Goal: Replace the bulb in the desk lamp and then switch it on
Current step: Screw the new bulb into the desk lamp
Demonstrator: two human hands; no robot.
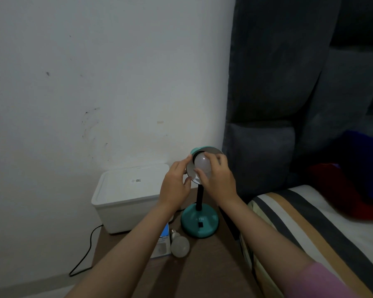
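A teal desk lamp stands on a brown bedside table, its round base (199, 222) at the table's far side and its shade (211, 150) tilted toward me. A white bulb (201, 163) sits inside the shade. My right hand (219, 179) wraps its fingers around that bulb. The shade's left rim is gripped by my left hand (176, 183). A second white bulb (179, 245) lies on the table in front of the base, unlit like the lamp.
A white lidded box (127, 196) stands left of the lamp against the wall. A blue bulb carton (163, 244) lies beside the loose bulb. A black cable (84, 254) hangs off the table's left edge. A bed with a striped sheet (310, 229) and grey headboard (278, 82) is on the right.
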